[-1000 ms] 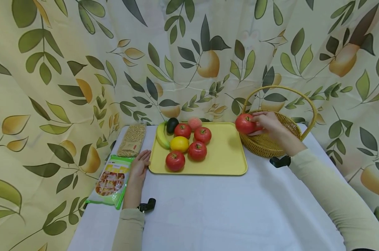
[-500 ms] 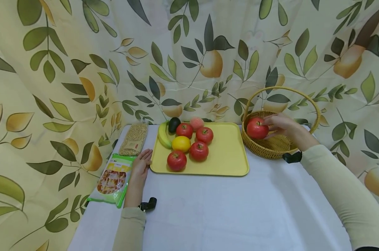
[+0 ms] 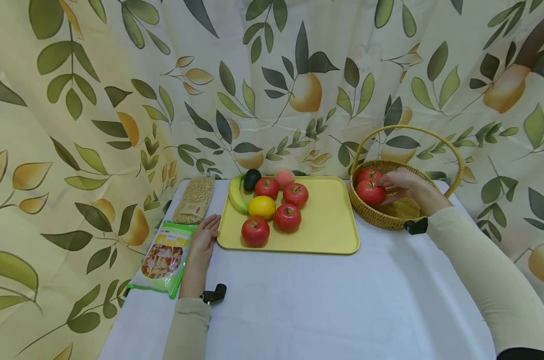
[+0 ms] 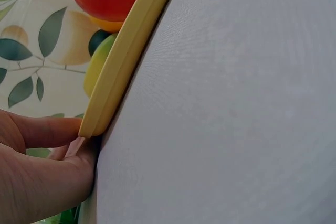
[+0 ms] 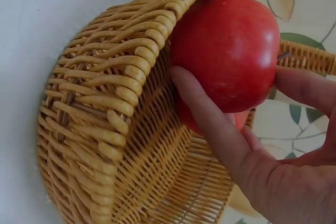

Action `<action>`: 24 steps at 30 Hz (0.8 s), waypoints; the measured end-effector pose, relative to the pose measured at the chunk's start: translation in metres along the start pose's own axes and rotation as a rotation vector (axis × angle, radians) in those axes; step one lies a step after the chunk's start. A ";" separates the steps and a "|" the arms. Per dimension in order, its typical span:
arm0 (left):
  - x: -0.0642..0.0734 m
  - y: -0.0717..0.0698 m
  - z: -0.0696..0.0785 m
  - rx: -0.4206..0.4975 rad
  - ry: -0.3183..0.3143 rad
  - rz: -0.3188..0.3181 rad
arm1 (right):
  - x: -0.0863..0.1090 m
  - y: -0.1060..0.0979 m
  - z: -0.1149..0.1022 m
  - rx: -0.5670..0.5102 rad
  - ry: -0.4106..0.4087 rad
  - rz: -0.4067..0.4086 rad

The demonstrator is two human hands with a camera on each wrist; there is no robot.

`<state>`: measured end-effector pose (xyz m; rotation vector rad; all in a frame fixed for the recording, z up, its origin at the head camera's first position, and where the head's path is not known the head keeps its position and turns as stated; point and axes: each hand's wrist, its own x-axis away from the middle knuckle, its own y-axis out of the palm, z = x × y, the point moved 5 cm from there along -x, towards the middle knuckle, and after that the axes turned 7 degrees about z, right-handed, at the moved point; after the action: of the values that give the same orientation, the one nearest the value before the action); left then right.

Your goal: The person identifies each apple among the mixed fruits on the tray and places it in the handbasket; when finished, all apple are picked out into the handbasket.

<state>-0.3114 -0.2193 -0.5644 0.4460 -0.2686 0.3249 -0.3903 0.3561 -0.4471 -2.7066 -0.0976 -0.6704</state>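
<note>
My right hand (image 3: 404, 186) holds a red apple (image 3: 371, 192) inside the wicker basket (image 3: 368, 215). In the right wrist view the thumb lies along one side of this apple (image 5: 226, 51) and the fingers along the other. A second apple (image 3: 369, 173) sits behind it, mostly covered in the right wrist view. At the left, my left hand (image 3: 202, 236) rests against the yellow tray's (image 3: 326, 225) left edge. Its fingertips touch the rim in the left wrist view. On the tray are several red apples (image 3: 255, 231), a lemon (image 3: 261, 207), a banana (image 3: 237, 195), a peach (image 3: 284, 178) and a dark avocado (image 3: 252, 179).
Left of the tray lie a clear bag of grains (image 3: 193, 201) and a green-and-white food package (image 3: 162, 260). The basket's tall handle (image 3: 416, 127) arches over its opening. A white cloth (image 3: 290, 300) covers the table, and a leaf-patterned curtain (image 3: 281, 140) hangs behind.
My right hand has carried the apple from above the basket's left rim down into the basket. The second apple in there has come into sight. My left hand stays at the tray's edge.
</note>
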 end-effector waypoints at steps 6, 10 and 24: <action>0.001 0.001 0.001 0.000 0.001 0.002 | -0.007 0.004 0.001 -0.011 0.013 0.028; 0.000 0.001 0.001 -0.001 -0.003 0.004 | -0.009 0.004 0.001 -0.053 0.027 0.064; -0.002 -0.002 0.002 -0.007 0.001 -0.007 | -0.025 0.008 0.016 -0.085 0.023 0.033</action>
<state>-0.3133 -0.2224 -0.5640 0.4402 -0.2670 0.3169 -0.4041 0.3542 -0.4743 -2.7743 -0.0189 -0.7118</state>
